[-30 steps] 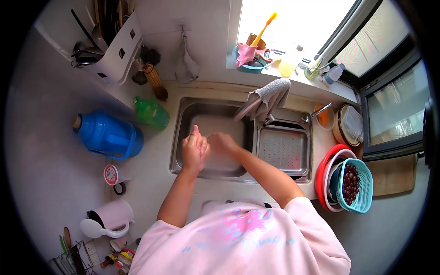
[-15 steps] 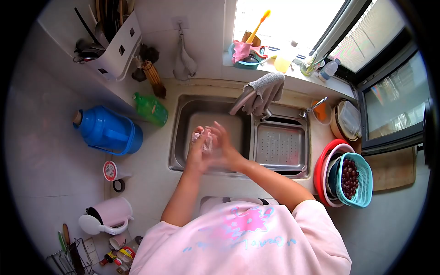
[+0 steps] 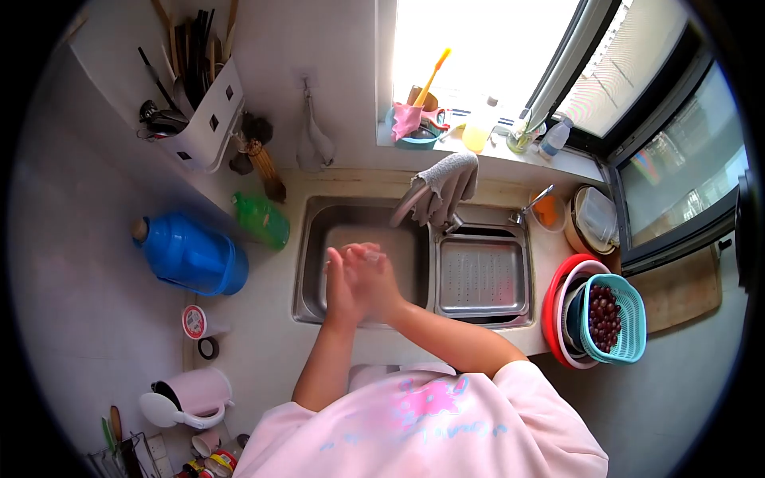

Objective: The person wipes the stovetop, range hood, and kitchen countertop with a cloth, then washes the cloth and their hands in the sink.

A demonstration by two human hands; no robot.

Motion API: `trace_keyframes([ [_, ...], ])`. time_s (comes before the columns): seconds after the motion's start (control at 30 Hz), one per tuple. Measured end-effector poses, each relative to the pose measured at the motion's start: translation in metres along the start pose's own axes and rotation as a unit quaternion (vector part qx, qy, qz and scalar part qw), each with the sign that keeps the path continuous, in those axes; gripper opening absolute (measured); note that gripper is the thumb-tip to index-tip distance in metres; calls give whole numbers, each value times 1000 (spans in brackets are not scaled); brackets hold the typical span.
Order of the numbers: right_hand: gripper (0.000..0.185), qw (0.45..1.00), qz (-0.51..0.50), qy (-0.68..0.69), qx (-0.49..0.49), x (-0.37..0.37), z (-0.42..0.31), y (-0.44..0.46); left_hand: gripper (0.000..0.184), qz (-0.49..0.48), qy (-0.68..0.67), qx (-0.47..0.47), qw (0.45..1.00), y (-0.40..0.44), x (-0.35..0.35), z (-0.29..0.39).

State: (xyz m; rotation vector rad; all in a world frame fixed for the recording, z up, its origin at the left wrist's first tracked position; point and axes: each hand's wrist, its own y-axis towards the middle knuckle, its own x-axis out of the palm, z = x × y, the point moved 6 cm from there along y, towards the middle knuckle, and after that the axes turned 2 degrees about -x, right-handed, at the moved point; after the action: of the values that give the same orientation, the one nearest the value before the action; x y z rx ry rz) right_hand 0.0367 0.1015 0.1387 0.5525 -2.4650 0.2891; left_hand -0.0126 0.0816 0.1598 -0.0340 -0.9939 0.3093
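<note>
My left hand (image 3: 341, 288) and my right hand (image 3: 376, 285) are clasped palm to palm over the near part of the large sink basin (image 3: 315, 239). The fingers look pressed together and are partly smeared by motion. Whatever lies between the palms is hidden. Beyond my hands, a grey cloth (image 3: 450, 187) drapes over the faucet (image 3: 408, 204). To the right of the basin, a perforated metal tray (image 3: 480, 275) sits in the smaller basin.
Left of the sink stand a green bottle (image 3: 261, 221) and a blue thermos (image 3: 191, 253). On the right, a turquoise basket (image 3: 633, 319) with dark red grapes (image 3: 604, 319) rests on stacked basins (image 3: 553, 311). Bottles line the windowsill (image 3: 498, 151).
Half a second ago a crumpled pinkish-white thing showed in my left hand, with my right hand beside it, fingers apart. Now my palms are together and it is out of sight. The view has tilted slightly.
</note>
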Motion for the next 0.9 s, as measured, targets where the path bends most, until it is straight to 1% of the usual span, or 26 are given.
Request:
trace_keyframes([
  [0.03, 21, 990, -4, -122, -68, -3, -6, 0, 28, -68, -39, -8, 997, -1, 6, 4],
  [0.07, 21, 961, -6, -242, -134, 0, -17, -1, 31, -135, -79, -17, 988, -2, 13, 7],
  [0.1, 24, 972, -5, -220, -78, 1, -21, 0, 49, -37, -61, -27, 997, -1, 10, 6],
  [0.17, 28, 965, -21, -244, -91, -1, -25, -1, 47, -108, -119, -60, 985, 10, -7, 1],
  [0.2, 30, 961, -28, -256, -96, -2, -23, -2, 46, -142, -146, -76, 976, 10, 2, 6],
  [0.23, 33, 959, -36, -249, -131, -10, -6, 1, 57, -13, -85, -87, 993, 9, -5, 3],
  [0.33, 33, 921, -7, -368, -124, -7, -24, -6, 58, 0, -87, -114, 990, 15, -20, -10],
  [0.43, 36, 918, -7, -385, -90, -22, -6, 0, 57, 45, -73, -77, 993, 13, -15, -11],
  [0.47, 36, 933, 2, -350, -80, -31, 4, -1, 58, 66, 54, -23, 996, 16, -25, -8],
  [0.5, 37, 947, 10, -314, -71, -40, 12, -1, 59, 84, 180, 32, 980, 23, -39, -9],
  [0.53, 38, 959, 18, -277, -62, -48, 20, -1, 60, 100, 303, 88, 944, 27, -49, -9],
  [0.57, 40, 969, 5, -246, -36, -46, 15, -6, 62, 100, 384, 112, 911, 26, -50, -8],
  [0.67, 41, 963, -28, -268, 8, -53, 4, -15, 62, 105, 432, 89, 892, 19, -52, -14],
  [0.7, 42, 973, -33, -226, 25, -55, 1, -19, 63, 100, 425, 98, 894, 16, -44, -15],
  [0.8, 47, 991, -58, -99, 72, -48, -11, -22, 63, 93, 368, 74, 922, 19, -47, -25],
  [0.83, 48, 992, -68, -59, 88, -43, -18, -21, 63, 82, 355, 96, 926, 23, -50, -25],
  [0.87, 50, 991, -77, -19, 105, -41, -22, -19, 59, 62, 349, 69, 932, 21, -42, -23],
  [0.9, 52, 989, -87, -19, 115, -43, -23, -15, 57, 42, 343, 41, 937, 17, -26, -15],
])
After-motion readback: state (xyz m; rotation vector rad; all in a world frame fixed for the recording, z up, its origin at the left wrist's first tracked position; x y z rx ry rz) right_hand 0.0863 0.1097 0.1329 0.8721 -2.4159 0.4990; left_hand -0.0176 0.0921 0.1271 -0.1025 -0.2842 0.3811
